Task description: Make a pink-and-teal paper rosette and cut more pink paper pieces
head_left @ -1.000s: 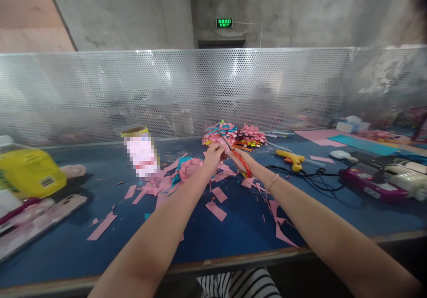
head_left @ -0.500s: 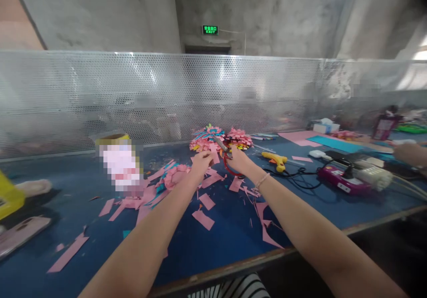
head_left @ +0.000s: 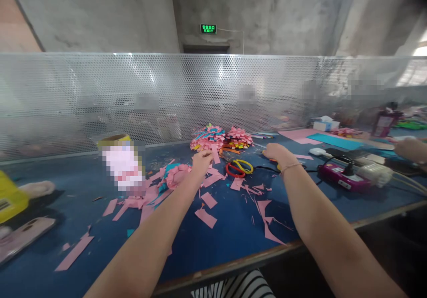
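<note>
My left hand [head_left: 202, 163] pinches a small pink paper strip [head_left: 216, 154], which stands up from the fingertips. My right hand [head_left: 282, 155] is closed over a yellow glue gun [head_left: 279, 167], covering most of it; its fingers are partly hidden. Between my hands, scissors with one red and one yellow handle [head_left: 247, 166] lie on the table. Just beyond them sit two layered paper flowers, one pink and blue [head_left: 209, 138], the other mostly pink [head_left: 239, 138]. Near my left forearm is a pink paper rosette [head_left: 176, 175] among cut strips.
Pink scraps [head_left: 206, 218] are scattered over the blue table [head_left: 233, 240]. A wide roll [head_left: 115, 141] stands at left, near a phone [head_left: 30, 235]. At right are a purple power strip [head_left: 343, 177], cables and another person's hand [head_left: 412, 149]. A perforated metal screen [head_left: 160, 93] runs behind.
My right hand has let go of the scissors, leaving them on the table, and has moved right onto the glue gun. My left hand still holds the pink strip in nearly the same place.
</note>
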{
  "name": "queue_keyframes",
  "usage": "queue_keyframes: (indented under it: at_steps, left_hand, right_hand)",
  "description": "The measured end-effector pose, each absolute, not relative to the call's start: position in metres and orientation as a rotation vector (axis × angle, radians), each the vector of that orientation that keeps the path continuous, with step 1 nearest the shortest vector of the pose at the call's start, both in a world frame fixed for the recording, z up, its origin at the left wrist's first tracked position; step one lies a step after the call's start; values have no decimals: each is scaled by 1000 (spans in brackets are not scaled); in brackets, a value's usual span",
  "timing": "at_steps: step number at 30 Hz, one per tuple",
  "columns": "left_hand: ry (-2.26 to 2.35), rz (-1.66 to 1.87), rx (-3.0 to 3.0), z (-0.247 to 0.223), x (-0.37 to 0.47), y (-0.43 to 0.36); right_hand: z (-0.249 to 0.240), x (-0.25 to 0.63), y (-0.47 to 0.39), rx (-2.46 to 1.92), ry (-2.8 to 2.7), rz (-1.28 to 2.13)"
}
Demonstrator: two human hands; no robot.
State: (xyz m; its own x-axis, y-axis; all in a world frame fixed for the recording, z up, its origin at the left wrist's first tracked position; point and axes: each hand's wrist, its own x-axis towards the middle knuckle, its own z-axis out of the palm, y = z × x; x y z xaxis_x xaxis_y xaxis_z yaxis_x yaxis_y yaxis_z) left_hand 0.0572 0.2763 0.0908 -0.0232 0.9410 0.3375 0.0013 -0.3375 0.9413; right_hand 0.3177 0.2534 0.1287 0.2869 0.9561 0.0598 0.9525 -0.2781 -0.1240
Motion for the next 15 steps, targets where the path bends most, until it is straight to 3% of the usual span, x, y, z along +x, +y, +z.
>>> queue_keyframes:
  at_steps: [15]
  left_hand:
    - [991, 1531, 1228, 101, 59, 270]
  right_hand:
    - [91, 349, 263, -2455, -1492, 53]
